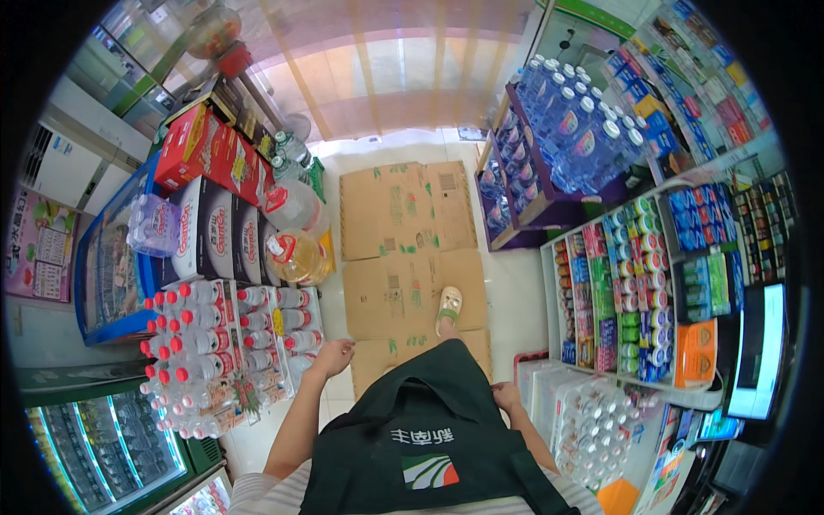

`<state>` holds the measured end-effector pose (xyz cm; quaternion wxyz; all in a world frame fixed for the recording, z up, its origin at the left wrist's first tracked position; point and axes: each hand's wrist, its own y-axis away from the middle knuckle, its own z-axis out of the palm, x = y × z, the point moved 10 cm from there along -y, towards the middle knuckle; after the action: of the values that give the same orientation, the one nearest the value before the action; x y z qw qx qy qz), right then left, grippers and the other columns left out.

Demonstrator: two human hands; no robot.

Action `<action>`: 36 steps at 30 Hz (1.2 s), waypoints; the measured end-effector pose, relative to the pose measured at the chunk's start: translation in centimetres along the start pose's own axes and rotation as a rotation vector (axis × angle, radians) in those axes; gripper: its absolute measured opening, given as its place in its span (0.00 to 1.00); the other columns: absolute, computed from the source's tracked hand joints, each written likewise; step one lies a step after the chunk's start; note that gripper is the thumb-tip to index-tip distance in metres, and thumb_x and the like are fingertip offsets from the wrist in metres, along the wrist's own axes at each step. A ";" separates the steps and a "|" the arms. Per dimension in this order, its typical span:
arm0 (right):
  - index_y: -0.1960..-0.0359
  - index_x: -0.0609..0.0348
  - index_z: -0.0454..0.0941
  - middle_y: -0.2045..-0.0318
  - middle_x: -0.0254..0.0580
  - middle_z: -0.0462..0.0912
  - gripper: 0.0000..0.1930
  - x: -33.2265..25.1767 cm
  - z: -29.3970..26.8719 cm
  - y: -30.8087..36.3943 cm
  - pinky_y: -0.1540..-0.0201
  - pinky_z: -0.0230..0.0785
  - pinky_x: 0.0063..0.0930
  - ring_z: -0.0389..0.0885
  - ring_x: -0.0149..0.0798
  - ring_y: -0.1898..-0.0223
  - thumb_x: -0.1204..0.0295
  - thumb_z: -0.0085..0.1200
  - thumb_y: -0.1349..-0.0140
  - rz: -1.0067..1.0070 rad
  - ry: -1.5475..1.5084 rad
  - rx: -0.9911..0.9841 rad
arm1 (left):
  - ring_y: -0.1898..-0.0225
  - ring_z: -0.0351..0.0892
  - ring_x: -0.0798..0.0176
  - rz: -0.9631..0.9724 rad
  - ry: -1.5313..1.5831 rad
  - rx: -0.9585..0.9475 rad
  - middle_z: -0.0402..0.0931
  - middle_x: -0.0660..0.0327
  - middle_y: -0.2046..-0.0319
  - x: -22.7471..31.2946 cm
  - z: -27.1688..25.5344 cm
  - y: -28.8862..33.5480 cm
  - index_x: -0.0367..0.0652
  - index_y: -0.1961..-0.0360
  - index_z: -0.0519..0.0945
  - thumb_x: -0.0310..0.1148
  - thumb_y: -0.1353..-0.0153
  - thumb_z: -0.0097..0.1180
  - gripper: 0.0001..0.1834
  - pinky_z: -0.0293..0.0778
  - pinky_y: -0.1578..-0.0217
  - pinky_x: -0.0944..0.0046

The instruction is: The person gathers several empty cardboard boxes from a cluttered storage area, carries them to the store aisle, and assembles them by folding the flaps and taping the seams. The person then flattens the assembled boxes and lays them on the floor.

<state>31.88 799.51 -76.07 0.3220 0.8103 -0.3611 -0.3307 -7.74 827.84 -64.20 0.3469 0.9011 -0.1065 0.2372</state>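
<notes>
Fingers of the left hand (pixel 333 354) hang loosely curled, gripping nothing, just beside the shrink-wrapped packs of red-capped water bottles (pixel 219 360) at lower left of the frame. The right hand (pixel 505 396), lower centre-right, rests against the dark green apron (pixel 421 421); whether it grips the cloth is unclear.

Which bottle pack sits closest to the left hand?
The shrink-wrapped pack of red-capped bottles just left of the left hand; the blue-capped bottles stand far off on the rack.
</notes>
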 end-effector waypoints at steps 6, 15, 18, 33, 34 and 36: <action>0.54 0.62 0.81 0.66 0.53 0.85 0.17 -1.5 -7.1 -9.5 0.66 0.79 0.35 0.86 0.46 0.67 0.74 0.46 0.42 0.126 -0.285 -0.122 | 0.56 0.81 0.49 -0.121 -0.135 -0.046 0.81 0.48 0.61 2.9 -2.9 -7.5 0.38 0.54 0.80 0.35 0.42 0.53 0.17 0.75 0.52 0.56; 0.54 0.65 0.80 0.69 0.49 0.85 0.17 -7.2 -18.9 -18.9 0.78 0.76 0.26 0.84 0.36 0.75 0.78 0.43 0.42 0.179 -0.553 -0.057 | 0.56 0.81 0.48 -0.083 0.109 0.161 0.81 0.46 0.60 12.8 -12.6 -17.8 0.37 0.54 0.80 0.36 0.41 0.54 0.18 0.75 0.52 0.56; 0.55 0.65 0.80 0.69 0.49 0.85 0.16 -9.7 -19.2 -21.1 0.78 0.76 0.26 0.84 0.36 0.75 0.78 0.44 0.43 0.179 -0.547 -0.111 | 0.56 0.81 0.48 -0.121 0.041 0.096 0.81 0.45 0.60 12.8 -14.1 -20.2 0.36 0.54 0.80 0.35 0.42 0.54 0.18 0.75 0.52 0.56; 0.53 0.67 0.79 0.66 0.50 0.84 0.17 -30.2 -23.1 -29.3 0.75 0.78 0.29 0.85 0.40 0.72 0.79 0.44 0.42 0.218 -0.483 -0.108 | 0.58 0.79 0.42 0.061 -0.018 0.108 0.79 0.42 0.62 11.4 -32.9 -39.9 0.38 0.56 0.81 0.32 0.44 0.52 0.16 0.74 0.53 0.51; 0.51 0.68 0.77 0.65 0.51 0.84 0.18 -32.6 -23.6 -30.2 0.74 0.78 0.29 0.85 0.41 0.72 0.79 0.42 0.41 0.188 -0.467 -0.113 | 0.58 0.79 0.42 0.056 -0.011 0.114 0.79 0.42 0.62 11.0 -34.5 -41.2 0.38 0.56 0.81 0.32 0.44 0.53 0.16 0.74 0.53 0.51; 0.51 0.67 0.78 0.65 0.49 0.84 0.17 -37.5 -25.0 -32.1 0.73 0.77 0.27 0.85 0.39 0.71 0.78 0.45 0.41 0.106 -0.493 -0.087 | 0.58 0.79 0.42 0.045 0.000 0.115 0.79 0.42 0.63 10.2 -37.1 -43.7 0.38 0.56 0.81 0.31 0.44 0.53 0.16 0.74 0.53 0.52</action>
<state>43.52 853.55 -74.79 0.2758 0.6706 -0.4558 -0.5161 3.57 884.80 -60.20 0.2889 0.9170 -0.1130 0.2509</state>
